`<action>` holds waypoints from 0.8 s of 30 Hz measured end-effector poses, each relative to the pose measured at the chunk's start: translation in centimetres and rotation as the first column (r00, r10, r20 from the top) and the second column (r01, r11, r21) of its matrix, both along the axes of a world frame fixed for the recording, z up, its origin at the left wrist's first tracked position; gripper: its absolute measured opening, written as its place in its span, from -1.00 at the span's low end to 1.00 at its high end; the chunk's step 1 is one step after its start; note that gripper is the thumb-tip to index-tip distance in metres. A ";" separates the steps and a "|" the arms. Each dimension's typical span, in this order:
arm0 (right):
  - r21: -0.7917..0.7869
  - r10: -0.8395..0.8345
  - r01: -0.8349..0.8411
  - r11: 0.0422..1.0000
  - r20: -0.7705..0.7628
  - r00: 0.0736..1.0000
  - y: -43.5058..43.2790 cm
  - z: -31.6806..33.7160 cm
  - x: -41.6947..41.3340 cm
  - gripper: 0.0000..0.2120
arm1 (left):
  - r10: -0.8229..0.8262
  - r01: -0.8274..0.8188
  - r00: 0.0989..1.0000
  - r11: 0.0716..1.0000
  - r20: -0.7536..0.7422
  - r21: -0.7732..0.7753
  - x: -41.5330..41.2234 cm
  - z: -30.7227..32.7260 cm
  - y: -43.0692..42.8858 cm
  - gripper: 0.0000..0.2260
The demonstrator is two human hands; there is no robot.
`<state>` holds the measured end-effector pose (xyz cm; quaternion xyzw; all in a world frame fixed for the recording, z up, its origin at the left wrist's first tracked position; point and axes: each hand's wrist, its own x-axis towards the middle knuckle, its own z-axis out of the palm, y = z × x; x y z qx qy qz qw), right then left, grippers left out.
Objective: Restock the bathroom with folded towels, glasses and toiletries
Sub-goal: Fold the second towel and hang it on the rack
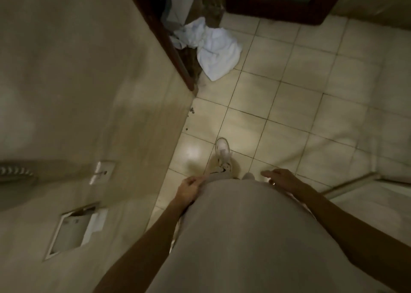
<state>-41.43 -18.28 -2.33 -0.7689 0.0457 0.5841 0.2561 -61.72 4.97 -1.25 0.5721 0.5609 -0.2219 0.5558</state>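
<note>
Head camera view, looking steeply down in a dim bathroom. A person in a loose beige garment (244, 237) fills the near centre, with both bare forearms reaching in from the near edge. The left hand (189, 189) lies against the garment at hip level, fingers loosely curled and holding nothing. The right hand (282, 179) hangs just beside the garment on the right, fingers relaxed and nearly straight, pointing left and empty. A ring (273, 183) shows on one finger. Just beyond the hands, one pale shoe (222, 153) stands on the floor (300, 88), which is laid with cream square tiles and dark grout lines. The towels (215, 50) are not folded. They lie in a crumpled white heap on the floor at the far centre, touching the foot of a dark wooden door frame (175, 54) and well apart from both hands. More cloth is piled behind the frame, too dim to make out. A dark door (278, 5) stands at the far side. A beige wall (77, 81) takes up the whole left. Set into it at the near left is a rectangular recess (71, 232), and a little farther along is a small pale plate (102, 172)
</note>
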 end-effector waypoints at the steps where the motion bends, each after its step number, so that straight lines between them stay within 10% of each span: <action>1: 0.021 -0.029 0.029 0.999 0.007 1.000 1.8 0.2 1.4 -0.59 | 0.019 -0.020 0.999 1.000 -0.026 -0.015 0.3 -0.5 1.3 -0.72; 10: 0.063 -0.131 0.124 0.990 0.131 0.983 10.8 2.5 12.8 -0.58 | 0.046 -0.070 0.973 0.992 -0.226 -0.103 8.8 -1.2 9.2 -0.73; 24: -0.132 -0.086 0.084 0.988 -0.011 0.996 12.6 0.8 32.6 -0.72 | 0.073 -0.071 0.994 0.997 0.077 -0.024 42.6 1.6 20.4 -0.81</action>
